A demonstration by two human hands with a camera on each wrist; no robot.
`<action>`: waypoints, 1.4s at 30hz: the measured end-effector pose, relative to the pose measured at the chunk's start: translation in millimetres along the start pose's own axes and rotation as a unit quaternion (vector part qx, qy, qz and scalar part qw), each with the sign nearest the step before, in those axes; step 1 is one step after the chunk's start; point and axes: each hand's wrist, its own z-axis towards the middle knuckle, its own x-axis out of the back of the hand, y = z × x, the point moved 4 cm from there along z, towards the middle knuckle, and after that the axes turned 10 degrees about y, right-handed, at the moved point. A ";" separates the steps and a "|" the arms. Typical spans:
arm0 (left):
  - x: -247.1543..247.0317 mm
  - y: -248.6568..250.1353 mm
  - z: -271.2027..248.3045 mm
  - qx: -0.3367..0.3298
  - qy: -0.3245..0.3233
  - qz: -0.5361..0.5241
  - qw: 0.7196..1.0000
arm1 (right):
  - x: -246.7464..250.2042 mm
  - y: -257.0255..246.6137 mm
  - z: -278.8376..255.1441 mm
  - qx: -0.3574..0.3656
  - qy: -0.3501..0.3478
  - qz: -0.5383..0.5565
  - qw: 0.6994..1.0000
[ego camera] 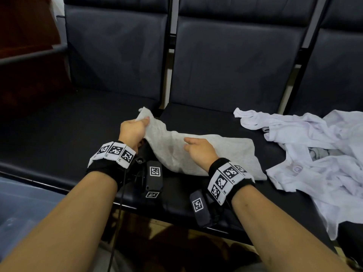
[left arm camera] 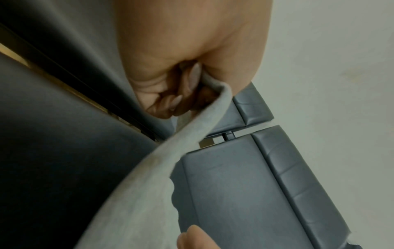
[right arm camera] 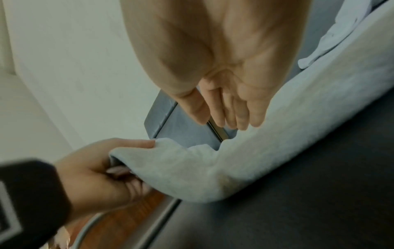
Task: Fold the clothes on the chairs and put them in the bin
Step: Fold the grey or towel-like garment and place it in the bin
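Observation:
A white terry towel [ego camera: 206,154] lies on the middle black seat [ego camera: 196,122], its left end lifted. My left hand [ego camera: 133,130] pinches that raised corner between thumb and curled fingers; in the left wrist view the towel edge [left arm camera: 192,134] runs out of the left hand's grip [left arm camera: 181,91]. My right hand [ego camera: 198,150] hovers over the towel's middle with straight, relaxed fingers [right arm camera: 234,114] and holds nothing. The right wrist view shows the towel [right arm camera: 266,151] and the left hand [right arm camera: 102,165] gripping its corner.
A crumpled white shirt [ego camera: 318,154] lies on the seat to the right, spilling over the front edge. Black chair backs [ego camera: 235,61] stand behind. A translucent bin [ego camera: 23,209] sits low at the left, below the seat edge.

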 end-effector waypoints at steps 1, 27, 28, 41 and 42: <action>-3.1 2.3 -3.6 -0.008 -0.007 -0.004 1.000 | 1.4 0.4 -0.2 -0.018 -0.001 0.035 0.999; -87.2 4.8 -37.4 -0.174 -0.166 0.188 0.952 | 104.6 44.6 43.1 -0.207 0.087 0.298 0.928; -86.6 -0.9 -32.0 -0.185 -0.165 0.211 0.946 | 109.1 50.3 45.0 -0.207 0.083 0.291 0.930; -112.6 -45.4 -44.0 -0.244 -0.316 0.539 0.742 | 121.3 100.7 44.4 -0.169 0.129 0.170 0.962; -112.9 -45.8 -44.0 -0.242 -0.317 0.540 0.741 | 122.8 102.2 44.9 -0.164 0.128 0.169 0.963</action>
